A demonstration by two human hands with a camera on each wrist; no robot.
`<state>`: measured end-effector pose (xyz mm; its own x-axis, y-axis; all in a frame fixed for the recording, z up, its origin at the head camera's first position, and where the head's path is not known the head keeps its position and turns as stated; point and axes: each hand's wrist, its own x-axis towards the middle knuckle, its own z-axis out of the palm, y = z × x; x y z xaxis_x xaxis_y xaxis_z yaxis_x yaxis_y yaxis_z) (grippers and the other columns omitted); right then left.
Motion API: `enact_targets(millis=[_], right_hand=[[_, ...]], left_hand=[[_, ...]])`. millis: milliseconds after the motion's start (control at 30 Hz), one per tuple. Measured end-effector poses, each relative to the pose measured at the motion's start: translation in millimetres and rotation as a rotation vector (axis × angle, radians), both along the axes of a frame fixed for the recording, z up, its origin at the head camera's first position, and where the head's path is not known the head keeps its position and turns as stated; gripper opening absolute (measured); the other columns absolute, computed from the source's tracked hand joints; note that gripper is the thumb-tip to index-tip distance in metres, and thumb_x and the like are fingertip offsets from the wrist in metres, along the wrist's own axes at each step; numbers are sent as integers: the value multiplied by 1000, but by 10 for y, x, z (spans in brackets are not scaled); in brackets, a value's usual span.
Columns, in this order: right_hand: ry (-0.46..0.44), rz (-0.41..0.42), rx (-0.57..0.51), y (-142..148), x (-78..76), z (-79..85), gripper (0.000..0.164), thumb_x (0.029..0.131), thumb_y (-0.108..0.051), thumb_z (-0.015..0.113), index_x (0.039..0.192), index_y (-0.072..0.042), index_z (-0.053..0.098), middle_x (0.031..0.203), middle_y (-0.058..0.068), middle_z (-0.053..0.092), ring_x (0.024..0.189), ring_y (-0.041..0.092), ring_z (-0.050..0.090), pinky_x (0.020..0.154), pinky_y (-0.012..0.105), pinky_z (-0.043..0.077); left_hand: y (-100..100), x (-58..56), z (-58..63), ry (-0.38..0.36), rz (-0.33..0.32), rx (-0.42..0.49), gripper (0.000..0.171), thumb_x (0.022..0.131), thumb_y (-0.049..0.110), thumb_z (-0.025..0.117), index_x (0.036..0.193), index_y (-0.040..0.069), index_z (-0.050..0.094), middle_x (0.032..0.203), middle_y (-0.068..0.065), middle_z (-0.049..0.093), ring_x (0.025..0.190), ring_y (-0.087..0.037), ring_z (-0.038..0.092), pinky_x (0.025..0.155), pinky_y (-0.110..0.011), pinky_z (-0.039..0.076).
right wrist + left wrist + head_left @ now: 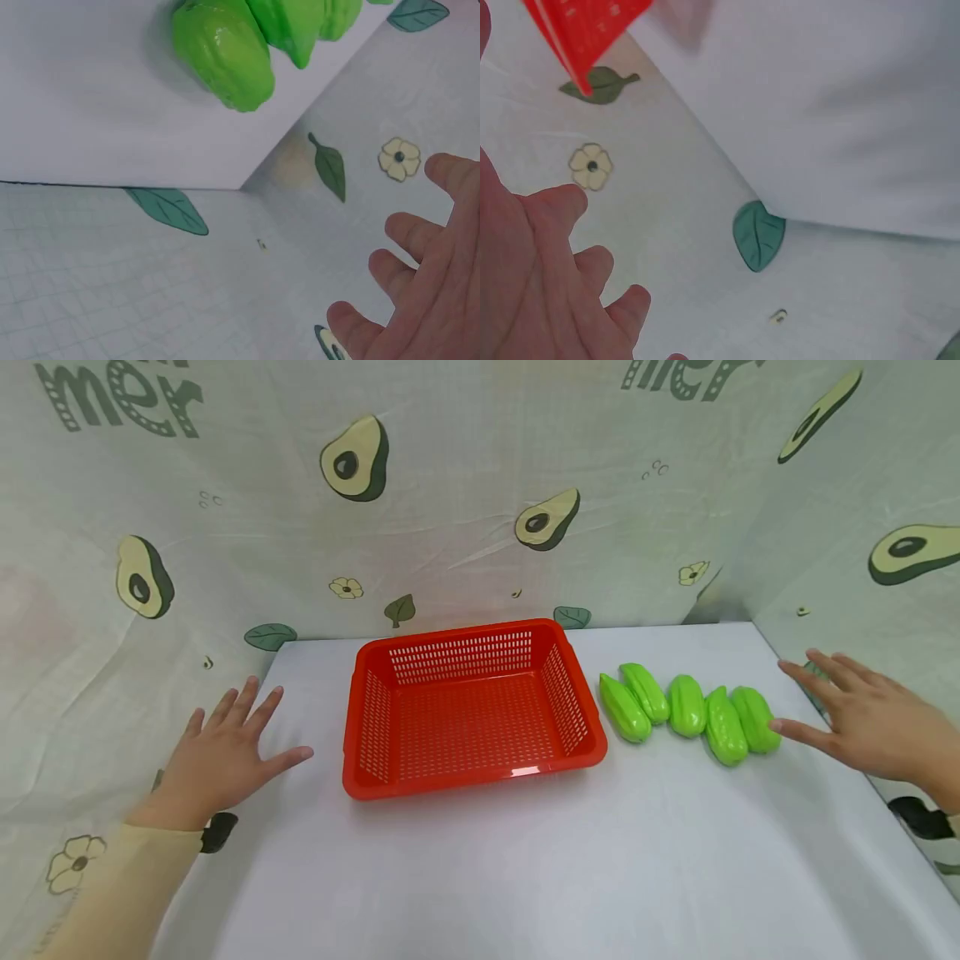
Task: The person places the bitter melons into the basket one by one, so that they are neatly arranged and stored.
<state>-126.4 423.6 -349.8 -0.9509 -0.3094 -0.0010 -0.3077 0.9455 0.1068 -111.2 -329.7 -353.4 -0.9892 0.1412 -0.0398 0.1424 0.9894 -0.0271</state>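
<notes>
A red plastic basket (472, 781) with perforated walls stands on the white table, nothing inside it. To its right lie several glossy bright-green, ridged, elongated pieces (686, 706) shaped like peppers or star fruit, side by side in a row. My left hand (221, 760) hovers left of the basket over the table's left edge, fingers spread and holding nothing. Over the right edge, just right of the green row, my right hand (870, 718) is raised with spread fingers, also holding nothing. The right wrist view shows the nearest green piece (225, 56) well apart from the fingers.
The white tabletop (480, 877) extends in front of the basket toward me. Behind and beside it hangs a pale cloth (450, 527) printed with avocados, leaves and flowers. A table corner (772, 210) shows in the left wrist view.
</notes>
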Motion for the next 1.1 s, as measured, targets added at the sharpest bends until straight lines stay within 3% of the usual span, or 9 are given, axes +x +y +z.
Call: enact_targets(millis=[167, 300, 500, 833, 1100], right_hand=[[0, 10, -48, -78, -11, -22, 90, 95, -54, 60, 156, 0, 23, 153, 38, 21, 145, 51, 5, 117, 47, -12], [-32, 14, -80, -211, -40, -38, 92, 95, -55, 60, 159, -6, 17, 157, 35, 16, 145, 53, 6, 117, 51, -10], [-89, 38, -139, -562, -138, -38, 92, 92, -58, 62, 160, -13, 19, 160, 29, 17, 144, 51, 14, 109, 71, 17], [-146, 61, -182, -1156, -235, -183, 91, 92, -70, 52, 160, -18, 22, 160, 24, 21, 138, 53, 27, 99, 72, 36], [-172, 106, -286, -1456, -249, -423, 86, 92, -51, 67, 160, -20, 23, 158, 20, 29, 134, 50, 37, 90, 63, 49]], left_hand=[[207, 19, 1, 35, -34, 28, 104, 87, 77, 49, 160, 9, 18, 162, -26, 6, 143, -53, 14, 107, -76, 9], [367, 53, -30, 51, -70, 65, 102, 88, 75, 50, 160, 11, 18, 163, -24, 7, 143, -52, 15, 106, -76, 11], [598, 114, -109, 39, -97, 107, 105, 85, 78, 51, 160, 12, 19, 164, -21, 9, 143, -51, 19, 107, -75, 15], [882, 206, -291, -4, -114, 163, 112, 80, 86, 44, 160, 10, 20, 164, -21, 10, 143, -50, 20, 109, -72, 18], [1009, 287, -414, 8, -105, 192, 116, 76, 89, 43, 160, 11, 20, 164, -21, 10, 142, -51, 23, 108, -72, 21]])
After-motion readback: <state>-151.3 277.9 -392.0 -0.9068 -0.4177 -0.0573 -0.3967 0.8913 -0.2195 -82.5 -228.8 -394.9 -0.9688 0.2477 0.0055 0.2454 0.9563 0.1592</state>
